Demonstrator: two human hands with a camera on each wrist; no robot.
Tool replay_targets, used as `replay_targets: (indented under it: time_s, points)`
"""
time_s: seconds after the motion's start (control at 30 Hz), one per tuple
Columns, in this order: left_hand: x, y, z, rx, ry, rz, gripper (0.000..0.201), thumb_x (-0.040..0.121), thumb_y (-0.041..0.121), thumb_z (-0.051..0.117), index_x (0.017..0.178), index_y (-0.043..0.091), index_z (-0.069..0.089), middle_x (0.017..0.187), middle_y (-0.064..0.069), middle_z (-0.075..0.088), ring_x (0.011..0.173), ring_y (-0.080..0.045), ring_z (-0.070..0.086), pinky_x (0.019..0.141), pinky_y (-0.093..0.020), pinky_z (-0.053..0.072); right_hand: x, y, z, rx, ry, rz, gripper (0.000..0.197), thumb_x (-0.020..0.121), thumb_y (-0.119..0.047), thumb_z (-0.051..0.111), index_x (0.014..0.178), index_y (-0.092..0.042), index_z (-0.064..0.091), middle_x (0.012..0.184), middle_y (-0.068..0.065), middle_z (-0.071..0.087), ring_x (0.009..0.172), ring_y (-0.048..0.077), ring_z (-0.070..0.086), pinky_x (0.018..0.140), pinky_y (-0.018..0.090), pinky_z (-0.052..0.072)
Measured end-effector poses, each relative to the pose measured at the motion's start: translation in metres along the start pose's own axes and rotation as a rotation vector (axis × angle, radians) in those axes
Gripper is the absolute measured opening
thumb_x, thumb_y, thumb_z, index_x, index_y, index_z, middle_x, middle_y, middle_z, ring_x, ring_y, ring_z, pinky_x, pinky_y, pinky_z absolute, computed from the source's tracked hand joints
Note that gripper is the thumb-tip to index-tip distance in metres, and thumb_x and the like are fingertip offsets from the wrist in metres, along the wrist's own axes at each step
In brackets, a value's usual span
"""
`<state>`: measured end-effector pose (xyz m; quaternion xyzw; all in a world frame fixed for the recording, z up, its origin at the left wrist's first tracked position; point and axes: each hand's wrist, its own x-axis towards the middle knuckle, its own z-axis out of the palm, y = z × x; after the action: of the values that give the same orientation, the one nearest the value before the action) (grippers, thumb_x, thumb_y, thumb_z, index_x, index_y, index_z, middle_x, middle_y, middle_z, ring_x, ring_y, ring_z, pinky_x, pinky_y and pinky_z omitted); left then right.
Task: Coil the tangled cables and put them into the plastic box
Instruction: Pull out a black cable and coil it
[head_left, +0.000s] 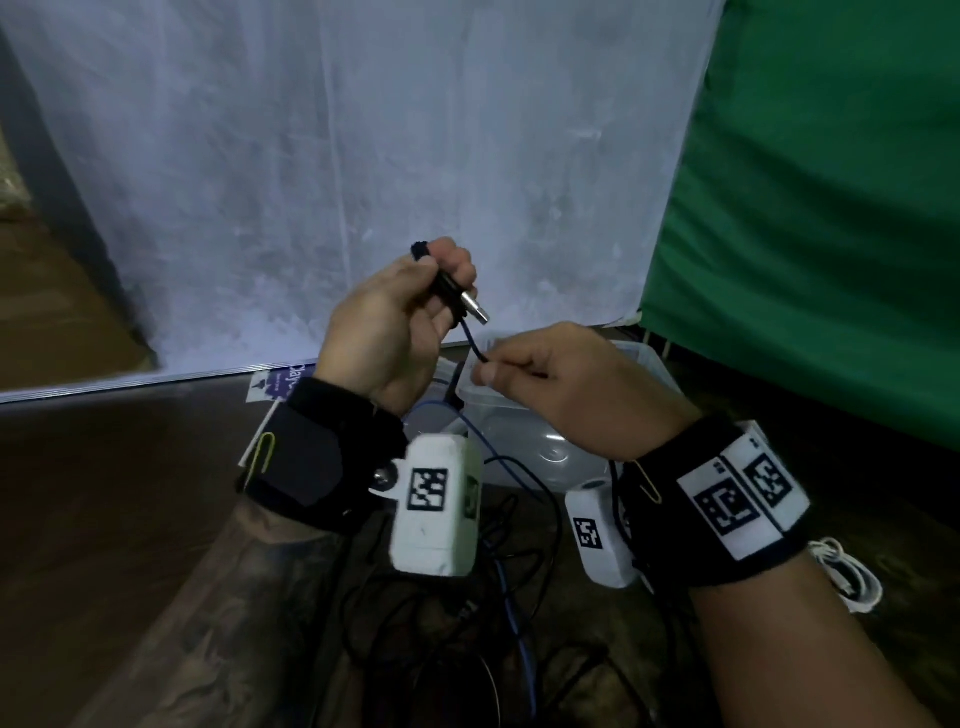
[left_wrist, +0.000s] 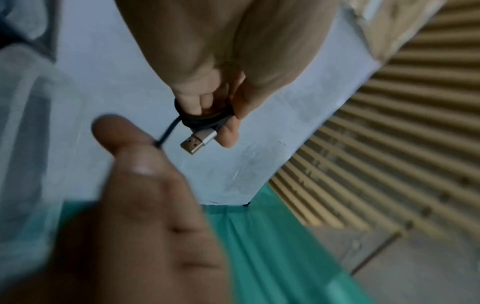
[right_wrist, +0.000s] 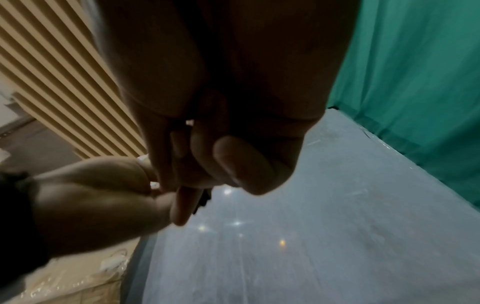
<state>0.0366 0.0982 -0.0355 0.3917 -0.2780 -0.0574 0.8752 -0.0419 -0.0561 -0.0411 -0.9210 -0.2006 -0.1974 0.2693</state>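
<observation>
My left hand (head_left: 410, 317) is raised and grips a dark blue cable (head_left: 470, 340) wound in small loops round its fingers, with the silver USB plug (head_left: 477, 310) sticking out to the right. The left wrist view shows those loops (left_wrist: 205, 119) and the USB plug (left_wrist: 198, 142) at my fingertips. My right hand (head_left: 545, 384) pinches the same cable a short way below the plug. The cable's free length (head_left: 519, 613) hangs down to the floor. The clear plastic box (head_left: 644, 374) sits on the floor behind and below my hands, partly hidden by them.
Black cables (head_left: 467, 649) lie tangled on the brown floor below my wrists. A coiled white cable (head_left: 852, 577) lies at the right by my forearm. A white sheet (head_left: 363, 182) hangs behind, a green curtain (head_left: 831, 208) to the right. A printed card (head_left: 280, 384) lies left of the box.
</observation>
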Motion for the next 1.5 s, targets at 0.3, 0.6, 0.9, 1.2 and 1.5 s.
replay_targets:
  time_s: [0.3,0.6,0.9,1.2,1.5]
  points:
    - [-0.017,-0.009,0.018,0.774,-0.266,-0.034,0.03,0.1,0.005,0.038,0.089,-0.008,0.063,0.077,-0.017,0.061,0.069,-0.023,0.057,0.065,-0.029,0.048,-0.005,-0.001,-0.028,0.002,0.267,-0.018,0.017,0.094,-0.024,0.064,0.079,-0.018,0.07,0.073,-0.003,0.071,0.071,0.012,0.066,0.068,0.038,0.053]
    - [-0.021,-0.001,0.015,0.393,-0.457,-0.293,0.025,0.094,0.017,0.041,0.093,-0.002,0.059,0.071,-0.006,0.054,0.062,-0.017,0.05,0.07,-0.03,0.049,-0.009,0.011,-0.031,0.151,0.442,-0.017,0.011,0.094,-0.022,0.068,0.084,-0.019,0.072,0.074,-0.001,0.068,0.068,0.014,0.06,0.064,0.024,0.047]
    - [-0.011,0.007,0.021,-0.296,-0.268,-0.191,0.028,0.098,0.011,0.03,0.096,0.002,0.056,0.08,-0.005,0.055,0.081,-0.018,0.057,0.082,-0.031,0.055,0.001,0.008,-0.005,0.139,0.295,-0.005,0.028,0.102,-0.018,0.053,0.088,0.0,0.07,0.061,0.002,0.054,0.057,0.007,0.047,0.056,0.032,0.041]
    - [-0.005,-0.007,0.003,0.355,0.028,0.168,0.02,0.101,0.004,0.044,0.108,-0.005,0.061,0.091,-0.011,0.065,0.083,-0.019,0.064,0.086,-0.031,0.054,-0.006,-0.018,-0.013,-0.042,0.007,-0.037,0.031,0.099,-0.023,0.059,0.079,0.0,0.067,0.059,0.009,0.05,0.053,0.014,0.042,0.052,0.029,0.033]
    - [-0.024,-0.003,0.02,0.691,-0.397,-0.136,0.032,0.098,0.017,0.044,0.093,-0.005,0.067,0.078,-0.015,0.062,0.069,-0.023,0.056,0.072,-0.036,0.043,-0.013,0.005,-0.035,0.19,0.334,0.014,0.016,0.093,-0.022,0.069,0.079,-0.016,0.071,0.071,-0.004,0.073,0.07,0.006,0.069,0.071,0.025,0.052]
